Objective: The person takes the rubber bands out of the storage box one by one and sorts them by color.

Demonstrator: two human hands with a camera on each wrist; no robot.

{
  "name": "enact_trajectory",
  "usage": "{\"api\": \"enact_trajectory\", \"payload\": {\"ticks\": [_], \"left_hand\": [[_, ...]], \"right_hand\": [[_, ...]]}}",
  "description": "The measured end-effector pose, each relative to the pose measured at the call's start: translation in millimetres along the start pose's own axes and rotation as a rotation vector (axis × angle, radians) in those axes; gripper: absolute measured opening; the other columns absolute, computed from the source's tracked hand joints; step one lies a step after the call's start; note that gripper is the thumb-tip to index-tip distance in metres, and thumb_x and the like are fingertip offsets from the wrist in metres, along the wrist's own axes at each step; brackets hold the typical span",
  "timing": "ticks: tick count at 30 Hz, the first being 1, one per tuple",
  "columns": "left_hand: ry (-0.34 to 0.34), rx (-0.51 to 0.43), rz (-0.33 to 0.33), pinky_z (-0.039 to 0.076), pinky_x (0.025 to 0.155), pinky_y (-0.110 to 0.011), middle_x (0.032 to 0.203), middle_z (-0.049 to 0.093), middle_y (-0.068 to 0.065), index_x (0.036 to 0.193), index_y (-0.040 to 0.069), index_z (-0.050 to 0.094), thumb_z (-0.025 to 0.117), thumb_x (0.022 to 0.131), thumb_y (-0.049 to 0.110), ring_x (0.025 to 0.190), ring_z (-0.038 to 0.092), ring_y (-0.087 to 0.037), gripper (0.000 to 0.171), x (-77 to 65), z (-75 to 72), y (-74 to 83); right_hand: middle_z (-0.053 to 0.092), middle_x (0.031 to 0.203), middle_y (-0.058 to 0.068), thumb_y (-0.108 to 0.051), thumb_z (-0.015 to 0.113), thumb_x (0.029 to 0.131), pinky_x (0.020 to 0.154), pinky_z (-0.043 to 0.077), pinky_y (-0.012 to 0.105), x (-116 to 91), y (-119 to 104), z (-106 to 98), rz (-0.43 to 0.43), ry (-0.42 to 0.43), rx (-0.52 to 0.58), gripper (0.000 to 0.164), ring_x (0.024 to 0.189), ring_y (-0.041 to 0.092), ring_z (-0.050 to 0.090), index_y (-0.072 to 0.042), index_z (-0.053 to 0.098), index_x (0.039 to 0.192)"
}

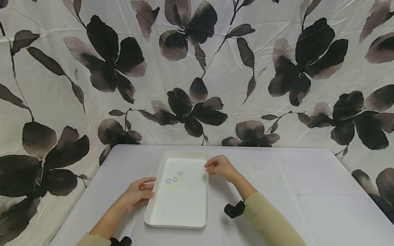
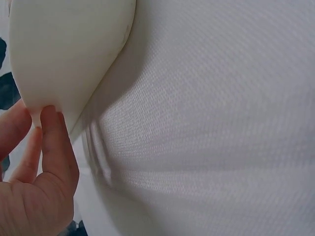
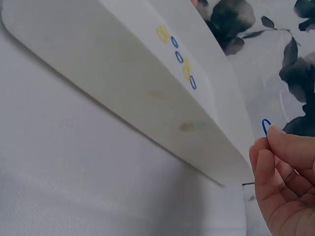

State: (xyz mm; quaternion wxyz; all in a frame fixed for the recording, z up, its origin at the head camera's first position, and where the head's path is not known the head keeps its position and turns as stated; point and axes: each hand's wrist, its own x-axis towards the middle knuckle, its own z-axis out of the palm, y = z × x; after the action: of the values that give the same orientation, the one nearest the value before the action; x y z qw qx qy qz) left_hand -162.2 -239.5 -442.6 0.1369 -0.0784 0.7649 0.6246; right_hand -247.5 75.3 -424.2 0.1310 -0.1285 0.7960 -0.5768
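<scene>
A white rectangular tray (image 1: pixel 184 208) lies on the table with several small loops like rubber bands inside. Three are blue, such as the blue rubber band (image 1: pixel 174 179), and several are yellow, such as the yellow rubber band (image 1: pixel 173 188). My left hand (image 1: pixel 135 195) holds the tray's left rim, thumb against its outer wall in the left wrist view. Over the tray's far right edge, my right hand (image 1: pixel 222 168) pinches a small blue rubber band (image 3: pixel 266 127) between thumb and fingertip. Part of that band is hidden by the fingers.
A white cloth covers the table (image 1: pixel 295 191). Behind its far edge hangs a curtain (image 1: pixel 240 78) printed with dark flowers. A black wrist-worn piece (image 1: pixel 234 209) sits by the right sleeve.
</scene>
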Motion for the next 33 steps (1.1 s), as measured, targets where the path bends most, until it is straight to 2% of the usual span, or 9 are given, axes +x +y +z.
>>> {"api": "enact_trajectory", "payload": {"ticks": [11, 20, 26, 33], "left_hand": [[-0.021, -0.009, 0.013, 0.053, 0.074, -0.033, 0.114, 0.059, -0.021, 0.135, -0.007, 0.038, 0.066, 0.078, -0.008, 0.093, 0.063, -0.023, 0.064, 0.3, -0.5, -1.8], [-0.007, -0.001, 0.005, 0.053, 0.073, -0.032, 0.115, 0.058, -0.022, 0.135, -0.006, 0.039, 0.066, 0.079, -0.007, 0.092, 0.063, -0.023, 0.063, 0.3, 0.2, -0.9], [-0.002, 0.006, -0.003, 0.053, 0.073, -0.032, 0.114, 0.059, -0.022, 0.135, -0.006, 0.040, 0.067, 0.079, -0.007, 0.093, 0.063, -0.023, 0.062, 1.1, 0.8, -0.9], [-0.007, 0.002, -0.007, 0.053, 0.074, -0.033, 0.116, 0.058, -0.022, 0.135, -0.006, 0.040, 0.067, 0.079, -0.007, 0.094, 0.062, -0.022, 0.062, 0.4, 0.4, -1.2]], "right_hand": [[0.063, 0.074, 0.009, 0.007, 0.065, 0.081, 0.072, 0.055, 0.037, -4.1, 9.2, -16.2, 0.009, 0.029, -0.032, 0.012, 0.067, 0.014, 0.061, 0.013, 0.064, 0.092], [0.065, 0.077, 0.010, 0.004, 0.067, 0.082, 0.070, 0.055, 0.035, -6.3, 17.7, -32.6, 0.036, 0.060, -0.058, 0.014, 0.071, 0.018, 0.064, 0.012, 0.065, 0.093], [0.065, 0.077, 0.009, 0.006, 0.065, 0.082, 0.072, 0.055, 0.035, -10.0, 22.8, -42.4, 0.070, 0.073, -0.053, 0.014, 0.072, 0.016, 0.063, 0.013, 0.064, 0.094], [0.065, 0.076, 0.009, 0.008, 0.064, 0.081, 0.069, 0.055, 0.032, -12.8, 30.7, -53.8, 0.071, 0.093, -0.059, 0.014, 0.071, 0.017, 0.063, 0.014, 0.064, 0.094]]}}
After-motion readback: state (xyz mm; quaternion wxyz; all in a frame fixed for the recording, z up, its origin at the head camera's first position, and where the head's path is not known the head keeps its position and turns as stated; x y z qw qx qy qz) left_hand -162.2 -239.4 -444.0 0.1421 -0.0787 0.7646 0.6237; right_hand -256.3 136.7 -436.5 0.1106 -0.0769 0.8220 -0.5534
